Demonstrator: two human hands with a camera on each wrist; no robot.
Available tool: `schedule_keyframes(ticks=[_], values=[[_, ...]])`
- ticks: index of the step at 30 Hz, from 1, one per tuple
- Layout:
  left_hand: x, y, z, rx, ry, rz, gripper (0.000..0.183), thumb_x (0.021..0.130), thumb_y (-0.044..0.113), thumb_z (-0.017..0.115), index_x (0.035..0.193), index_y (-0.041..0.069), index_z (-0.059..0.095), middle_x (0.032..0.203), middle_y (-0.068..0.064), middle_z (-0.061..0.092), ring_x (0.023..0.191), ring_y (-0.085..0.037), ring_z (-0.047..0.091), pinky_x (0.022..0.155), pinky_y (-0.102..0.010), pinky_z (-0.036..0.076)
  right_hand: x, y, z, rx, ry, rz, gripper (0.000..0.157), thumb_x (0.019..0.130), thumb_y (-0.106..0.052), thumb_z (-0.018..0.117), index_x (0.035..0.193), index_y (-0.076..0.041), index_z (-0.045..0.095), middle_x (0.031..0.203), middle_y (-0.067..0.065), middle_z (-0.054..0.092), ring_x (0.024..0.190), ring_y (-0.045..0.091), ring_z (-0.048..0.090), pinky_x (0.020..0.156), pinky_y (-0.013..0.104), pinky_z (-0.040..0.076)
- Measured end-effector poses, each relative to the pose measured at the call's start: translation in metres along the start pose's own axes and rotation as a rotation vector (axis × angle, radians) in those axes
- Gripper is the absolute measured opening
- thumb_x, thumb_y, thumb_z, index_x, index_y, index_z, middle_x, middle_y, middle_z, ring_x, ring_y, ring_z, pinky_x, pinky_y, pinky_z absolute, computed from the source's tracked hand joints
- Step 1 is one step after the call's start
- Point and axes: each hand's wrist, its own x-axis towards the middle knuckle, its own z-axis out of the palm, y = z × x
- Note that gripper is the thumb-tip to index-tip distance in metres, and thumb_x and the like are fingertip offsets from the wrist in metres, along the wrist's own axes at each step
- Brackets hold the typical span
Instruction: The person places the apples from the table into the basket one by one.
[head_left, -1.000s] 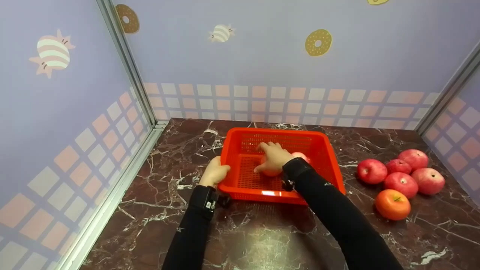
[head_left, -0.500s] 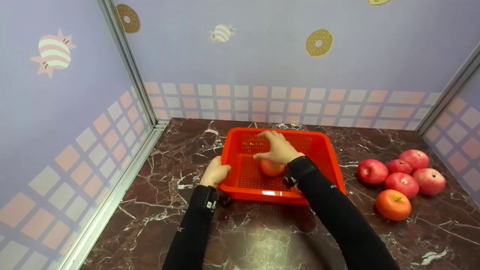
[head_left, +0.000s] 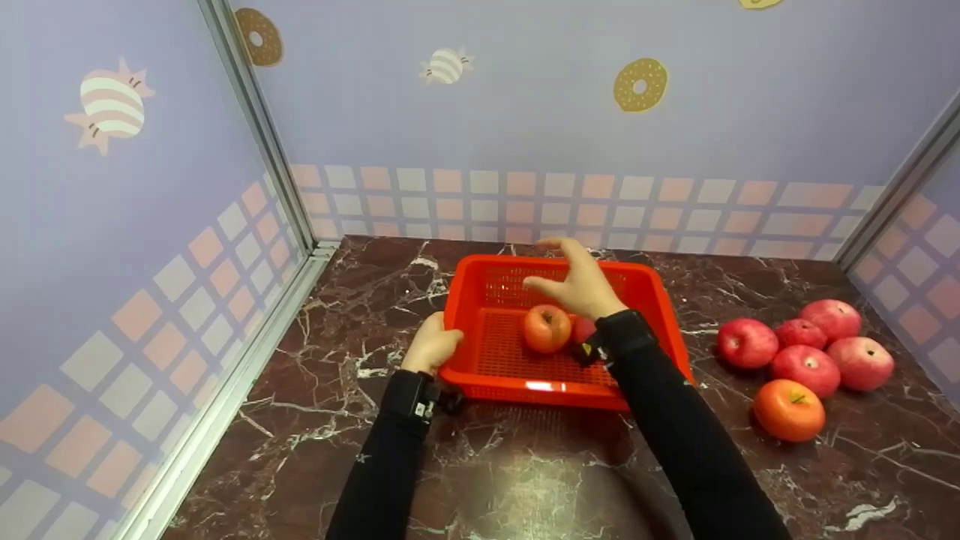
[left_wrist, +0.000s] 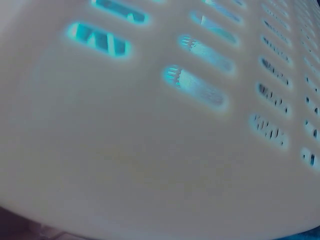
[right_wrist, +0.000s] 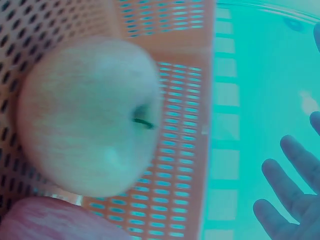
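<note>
A red plastic basket (head_left: 480, 382) stands on the marbled table. My left hand (head_left: 433, 343) grips its left rim, thumb over the edge; the left wrist view shows only the slotted basket wall (left_wrist: 125, 150). Inside lie an orange-red apple (head_left: 547, 328) and a redder apple (head_left: 583, 328), the latter partly hidden by my right wrist. Above the basket's far part is my right hand (head_left: 581, 285), fingers and thumb spread, holding nothing. In the right wrist view the stemmed apple (right_wrist: 90, 115) sits apart from the fingers (right_wrist: 285, 187).
To the right of the basket, several red apples (head_left: 805, 369) lie in a cluster on the table (head_left: 525, 480), with an orange-red apple (head_left: 789, 410) in front. Patterned walls (head_left: 525, 112) enclose the back and both sides.
My right hand has left the orange-red apple, rising and shifting right and away from me with its fingers spread. The two apples in the basket now show better. My left hand stays on the rim.
</note>
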Motion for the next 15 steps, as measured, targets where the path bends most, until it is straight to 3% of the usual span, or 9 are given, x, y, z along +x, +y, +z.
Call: schedule_keyframes(ticks=[8,15], values=[[-0.001,0.0,0.002,-0.028,-0.005,-0.013,0.041,0.083,-0.008,0.047,0.123,-0.013,0.056,0.121,-0.033,0.063,0.104,-0.041,0.067,0.083,-0.046,0.06,-0.017,-0.005,-0.032,0.106,0.188,-0.018,0.064,0.09,-0.027,0.079,0.143,-0.005,0.052,0.148,0.015,0.054,0.138,0.036,0.049,0.117,0.053,0.038],[0.0,0.001,0.002,-0.03,-0.007,-0.014,0.042,0.083,-0.007,0.047,0.124,-0.013,0.055,0.12,-0.032,0.063,0.102,-0.041,0.067,0.082,-0.046,0.06,-0.049,-0.002,-0.067,0.1,0.309,-0.011,0.054,0.093,-0.02,0.075,0.14,-0.003,0.055,0.144,0.017,0.058,0.134,0.035,0.053,0.114,0.051,0.043]])
